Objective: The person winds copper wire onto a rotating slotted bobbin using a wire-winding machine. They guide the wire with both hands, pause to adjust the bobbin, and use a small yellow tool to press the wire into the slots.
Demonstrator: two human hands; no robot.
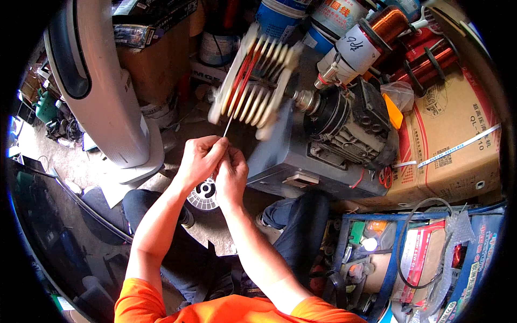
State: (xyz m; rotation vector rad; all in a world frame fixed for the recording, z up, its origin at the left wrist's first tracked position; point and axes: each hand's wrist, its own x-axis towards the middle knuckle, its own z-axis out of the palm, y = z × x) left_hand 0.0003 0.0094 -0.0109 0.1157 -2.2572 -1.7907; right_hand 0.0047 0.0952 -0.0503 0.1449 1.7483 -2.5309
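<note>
In front of me a cream winding former (253,86) with several slats and red strands on it, slightly blurred, is mounted on the shaft fitting of a dark motor (350,129). A thin pale strand (229,125) runs from the former down to my hands. My left hand (202,159) is closed, pinching this strand between thumb and fingers. Just right of it and partly behind it, my right hand (231,175) is also closed around the strand. A grey slotted disc or reel (204,199) shows below my hands, partly hidden by my arms.
A grey upright appliance (99,107) stands left. Wire spools (388,32) and buckets (280,16) sit at the back. A cardboard box (452,161) is right of the motor's grey stand (269,175). A cluttered blue-framed rack (339,253) stands lower right, near my legs.
</note>
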